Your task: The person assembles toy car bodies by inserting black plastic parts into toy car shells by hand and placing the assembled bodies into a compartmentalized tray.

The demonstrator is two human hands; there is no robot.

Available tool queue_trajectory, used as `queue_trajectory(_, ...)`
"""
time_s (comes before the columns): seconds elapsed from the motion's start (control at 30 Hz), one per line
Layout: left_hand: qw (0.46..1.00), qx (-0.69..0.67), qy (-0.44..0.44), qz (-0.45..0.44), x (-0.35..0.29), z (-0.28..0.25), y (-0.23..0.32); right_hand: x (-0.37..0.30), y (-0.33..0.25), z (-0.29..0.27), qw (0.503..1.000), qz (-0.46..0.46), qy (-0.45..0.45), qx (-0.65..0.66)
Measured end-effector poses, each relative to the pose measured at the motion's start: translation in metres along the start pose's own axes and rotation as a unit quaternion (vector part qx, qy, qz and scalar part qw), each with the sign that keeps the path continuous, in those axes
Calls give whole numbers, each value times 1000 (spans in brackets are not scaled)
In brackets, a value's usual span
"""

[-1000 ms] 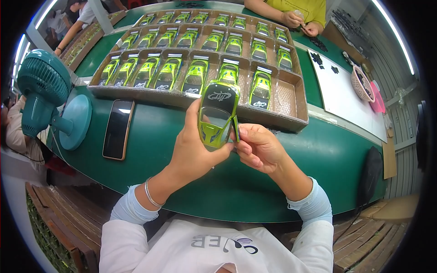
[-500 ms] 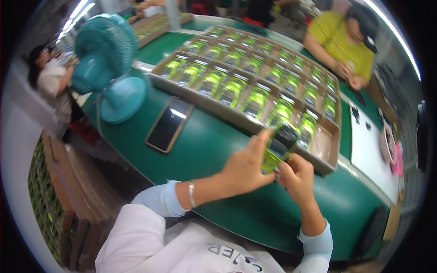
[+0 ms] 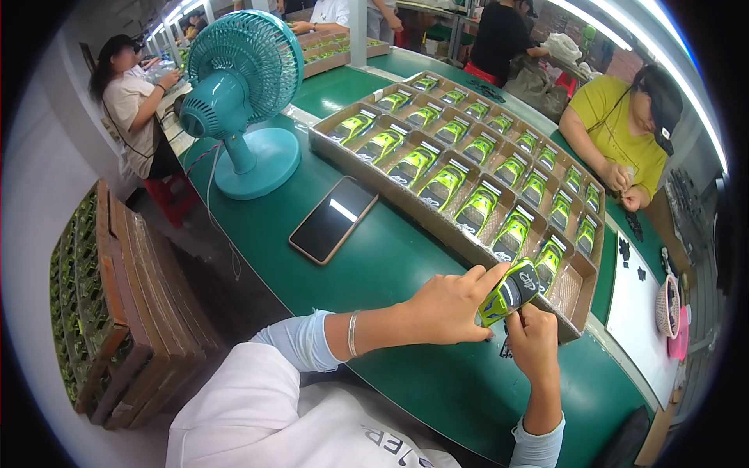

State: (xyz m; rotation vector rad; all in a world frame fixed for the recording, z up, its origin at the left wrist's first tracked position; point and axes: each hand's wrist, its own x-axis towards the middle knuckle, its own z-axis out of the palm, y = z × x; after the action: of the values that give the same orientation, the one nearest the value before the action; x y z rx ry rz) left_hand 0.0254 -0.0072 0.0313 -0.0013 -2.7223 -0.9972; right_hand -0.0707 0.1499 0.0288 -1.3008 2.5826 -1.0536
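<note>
A green-and-black toy car body point(image 3: 511, 291) is held up over the near right corner of a divided cardboard tray point(image 3: 365, 171). My left hand point(image 3: 449, 308) grips it from the left, fingers along its far side and thumb below. At its near right end, my right hand point(image 3: 534, 335) is closed, with thumb and curled fingers against the body. A small black part point(image 3: 505, 349) shows just beside the right hand; whether that hand holds it is unclear. Similar green car bodies point(image 3: 477, 209) lie in rows in the tray's compartments.
A phone point(image 3: 334, 218) and a teal fan point(image 3: 257, 160) stand left on the green table point(image 3: 421, 374). Stacked trays point(image 3: 148, 312) rise at lower left. A co-worker in yellow point(image 3: 608, 117) sits across, near a white board point(image 3: 644, 312) and a pink basket point(image 3: 669, 308).
The view has shifted, so the scene sits further left-to-right and sharper. Both hands stay on the car body, which has turned so its dark printed top faces up.
</note>
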Motion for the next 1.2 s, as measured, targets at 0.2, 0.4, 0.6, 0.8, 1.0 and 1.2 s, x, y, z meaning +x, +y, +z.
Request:
queue_trajectory(0.2, 991, -132, 24, -21, 5, 1, -6, -5, 0, 20, 989, 111, -1, 93)
queue_trajectory(0.4, 767, -634, 53, -84, 13, -14, -23, 7, 3, 23, 968, 106, 38, 226)
queue_trajectory(0.6, 728, -666, -55, -153, 15, 32, -18, 1, -10, 16, 851, 195, -19, 487)
queue_trajectory(0.8, 690, -701, -132, -124, 12, 31, -4, -4, -20, 18, 815, 227, -81, 527)
queue_trajectory(1.0, 664, -725, -132, -123, 10, 38, -11, -11, -21, 22, 921, 116, -13, 371)
queue_trajectory(1.2, 679, -718, -100, -116, 11, 42, -6, -11, -20, 23, 982, -11, 59, 179)
